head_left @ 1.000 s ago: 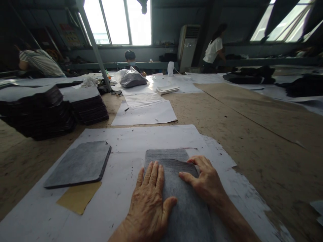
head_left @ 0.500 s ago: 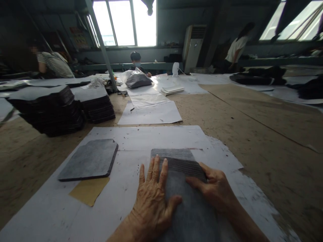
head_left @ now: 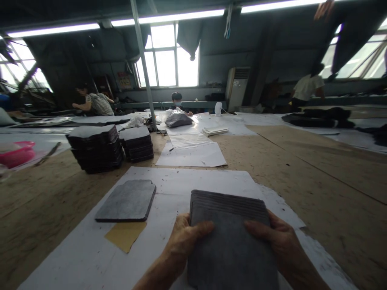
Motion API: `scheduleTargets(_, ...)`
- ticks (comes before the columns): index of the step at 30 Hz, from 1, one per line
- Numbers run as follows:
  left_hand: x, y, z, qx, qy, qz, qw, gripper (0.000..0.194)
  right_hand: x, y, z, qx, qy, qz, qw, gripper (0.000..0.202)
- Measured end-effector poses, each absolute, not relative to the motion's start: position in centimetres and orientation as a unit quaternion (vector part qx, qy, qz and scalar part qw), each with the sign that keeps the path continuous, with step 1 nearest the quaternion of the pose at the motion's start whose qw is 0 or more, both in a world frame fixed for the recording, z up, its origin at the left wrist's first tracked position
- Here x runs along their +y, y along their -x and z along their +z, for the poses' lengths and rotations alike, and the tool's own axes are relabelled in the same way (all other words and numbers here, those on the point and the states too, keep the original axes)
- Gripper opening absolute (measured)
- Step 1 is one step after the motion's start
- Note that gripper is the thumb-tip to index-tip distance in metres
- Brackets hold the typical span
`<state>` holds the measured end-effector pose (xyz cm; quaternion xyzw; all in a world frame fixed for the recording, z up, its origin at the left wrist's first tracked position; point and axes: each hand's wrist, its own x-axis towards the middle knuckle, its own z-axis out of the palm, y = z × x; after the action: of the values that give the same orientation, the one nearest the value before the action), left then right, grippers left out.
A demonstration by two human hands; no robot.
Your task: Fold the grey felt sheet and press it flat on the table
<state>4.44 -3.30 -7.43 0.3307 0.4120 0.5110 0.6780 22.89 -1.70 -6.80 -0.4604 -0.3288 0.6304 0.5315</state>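
A stack of dark grey sheets (head_left: 229, 245) is held between my two hands over the white paper (head_left: 169, 181), its far edge fanned into thin steps. My left hand (head_left: 186, 241) grips the stack's left side, thumb on top and the other fingers mostly hidden. On the right side, my right hand (head_left: 279, 237) clasps it the same way. To the left lies a second, flat grey stack (head_left: 127, 201) with a notched far edge, and a tan paper piece (head_left: 126, 237) pokes out at its near side.
Two tall dark stacks (head_left: 95, 149) (head_left: 137, 144) stand at the back left, near a metal pole (head_left: 145, 64). A pink basin (head_left: 18, 155) is at far left. Beyond are a plastic-wrapped bundle (head_left: 177, 118), white pads (head_left: 215, 131) and several people.
My left hand has gone from lying spread on the stack to gripping its left side. The stack looks squarer and more upright. The view has tilted up and turned left.
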Motion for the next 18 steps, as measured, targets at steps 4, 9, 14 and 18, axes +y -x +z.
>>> scheduleTargets(4, -3.2, -4.8, -8.0, 0.396, -0.367, 0.528, 0.656, 0.027, -2.6, -22.6, -6.4, -0.419, 0.471, 0.567, 0.53, 0.05)
scheduleTargets(9, -4.4, -5.2, -7.2, 0.344, -0.425, 0.527, 0.65, 0.028, -5.2, -22.4, -4.6, -0.466, 0.479, 0.517, 0.535, 0.049)
scheduleTargets(14, -7.4, -6.2, -5.1, 0.304, -0.459, 0.51, 0.661, 0.027, -8.8, -23.1, -2.2, -0.492, 0.558, 0.355, 0.566, 0.041)
scheduleTargets(18, -10.9, -5.7, -4.1, 0.31, -0.455, 0.534, 0.641, 0.021, -13.4, -21.8, -0.7, -0.506, 0.616, 0.184, 0.575, 0.03)
